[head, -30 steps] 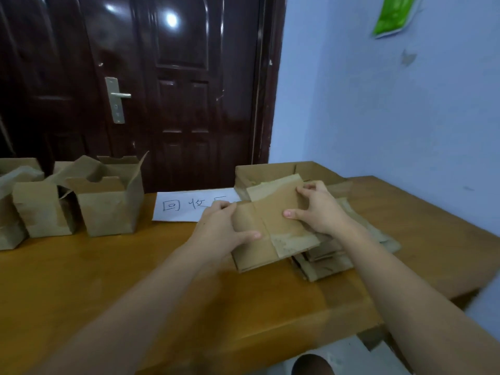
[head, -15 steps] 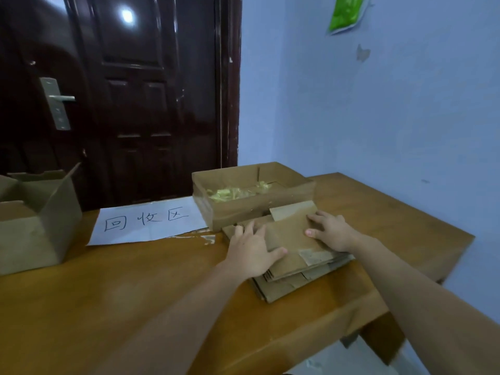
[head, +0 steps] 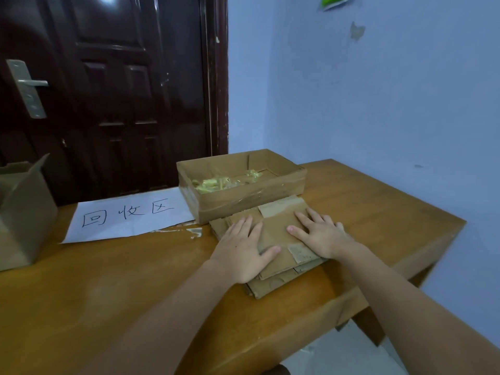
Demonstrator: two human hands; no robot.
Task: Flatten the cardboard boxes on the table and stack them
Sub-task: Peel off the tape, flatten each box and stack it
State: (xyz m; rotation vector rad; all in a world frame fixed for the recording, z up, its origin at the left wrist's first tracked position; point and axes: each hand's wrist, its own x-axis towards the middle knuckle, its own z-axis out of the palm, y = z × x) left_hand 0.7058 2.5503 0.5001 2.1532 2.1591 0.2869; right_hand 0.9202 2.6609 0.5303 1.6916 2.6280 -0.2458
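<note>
A stack of flattened brown cardboard boxes [head: 273, 234] lies on the wooden table [head: 135, 280], just in front of a shallow open box. My left hand [head: 240, 247] rests palm down on the stack's left half, fingers spread. My right hand [head: 320, 232] presses flat on the right half, fingers spread too. Neither hand grips anything. At the far left edge stands one upright, unflattened cardboard box [head: 21, 212] with its top flaps open.
The shallow cardboard tray [head: 243, 196] holds crumpled yellowish tape scraps. A white paper sign [head: 127, 215] with handwritten characters lies left of it. A dark door stands behind the table, a blue wall to the right. The table's right and near edges are close to the stack.
The flattened box I held above the pile now lies on top of it. Both hands went from gripping its edges to pressing flat on it. The view has swung right.
</note>
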